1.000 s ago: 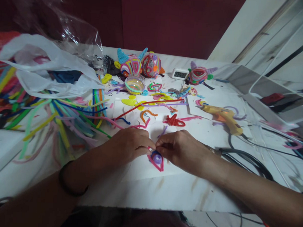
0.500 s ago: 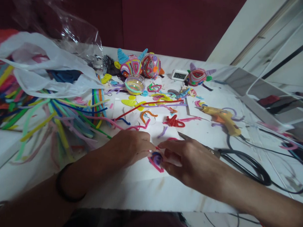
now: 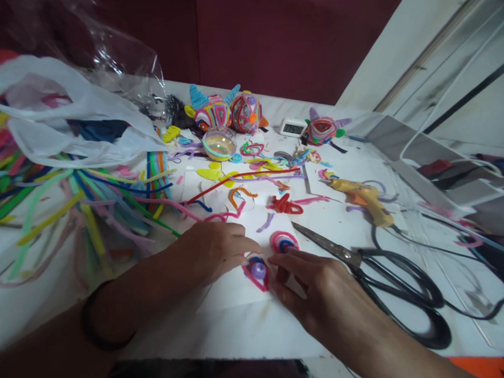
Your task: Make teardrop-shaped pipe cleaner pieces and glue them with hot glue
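A coiled pipe-cleaner piece [image 3: 257,271], purple in the middle with blue around it and a pink pointed outline, lies on white paper [image 3: 219,295] between my hands. My left hand [image 3: 217,248] has its fingers curled together, the fingertips at the piece's upper left edge. At the right edge is my right hand [image 3: 310,279], thumb and forefinger apart, with the purple middle uncovered. Just above its fingers sits a second coil [image 3: 284,241] of pink, white and blue, partly hidden by them. Black-handled scissors [image 3: 349,258] lie beside my right hand, their blades pointing up and left.
Loose pipe cleaners [image 3: 106,206] spread from a white plastic bag [image 3: 72,133] on the left. Behind are decorated balls [image 3: 213,115], a clear bowl [image 3: 219,145] and a digital timer [image 3: 293,127]. A yellow glue gun [image 3: 363,198] with its cable lies to the right.
My right hand has shifted right and down, its fingers off the purple middle. More of both coils and the scissors now shows. My left hand stays close to the piece.
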A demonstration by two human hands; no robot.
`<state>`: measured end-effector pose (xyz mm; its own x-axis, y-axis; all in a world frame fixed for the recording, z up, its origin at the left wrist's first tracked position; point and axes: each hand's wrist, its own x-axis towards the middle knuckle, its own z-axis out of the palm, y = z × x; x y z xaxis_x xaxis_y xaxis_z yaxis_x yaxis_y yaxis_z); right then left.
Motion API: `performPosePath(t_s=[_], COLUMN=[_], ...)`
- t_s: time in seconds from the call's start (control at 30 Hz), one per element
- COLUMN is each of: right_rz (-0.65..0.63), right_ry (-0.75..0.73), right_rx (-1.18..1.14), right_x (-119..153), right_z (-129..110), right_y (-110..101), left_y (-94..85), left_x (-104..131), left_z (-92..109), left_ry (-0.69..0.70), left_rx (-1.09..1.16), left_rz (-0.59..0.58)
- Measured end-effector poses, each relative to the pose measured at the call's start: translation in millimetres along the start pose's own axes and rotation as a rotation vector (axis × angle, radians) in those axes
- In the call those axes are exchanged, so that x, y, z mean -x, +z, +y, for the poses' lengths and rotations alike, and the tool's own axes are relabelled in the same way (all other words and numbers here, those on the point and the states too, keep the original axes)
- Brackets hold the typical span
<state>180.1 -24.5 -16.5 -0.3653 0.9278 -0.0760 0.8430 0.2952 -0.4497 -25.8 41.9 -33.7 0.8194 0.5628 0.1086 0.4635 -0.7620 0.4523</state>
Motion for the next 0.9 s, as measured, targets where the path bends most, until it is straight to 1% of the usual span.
performPosePath(t_s=[0.2, 0.47, 0.63, 0.77, 0.9], right_rz=[0.034, 0.072, 0.107, 0.116, 0.158], right_ry=[0.010, -0.005, 0.021, 0.039, 0.029], right_rx=[-0.039, -0.078, -0.075, -0.127, -0.181], right_x=[1.6, 1.9, 2.9, 4.2, 2.6], right_z=[1.4, 0.5, -1.1, -1.0, 0.8], right_y=[5.8, 7.9, 9.3, 12.5, 16.8], left_y=[-0.7, 0.0, -4.3, -5.3, -1.9], left_x=[-1.8, -3.7, -5.9, -6.6, -10.9], left_z=[2.1, -1.2, 0.6, 0.8, 0.6], left_ry=[0.021, 0.057, 0.070, 0.016, -0.027], left_rx=[-0.030, -0.049, -0.042, 0.018, 0.072], left_rz=[-0.016, -0.038, -0.067, -0.077, -0.033])
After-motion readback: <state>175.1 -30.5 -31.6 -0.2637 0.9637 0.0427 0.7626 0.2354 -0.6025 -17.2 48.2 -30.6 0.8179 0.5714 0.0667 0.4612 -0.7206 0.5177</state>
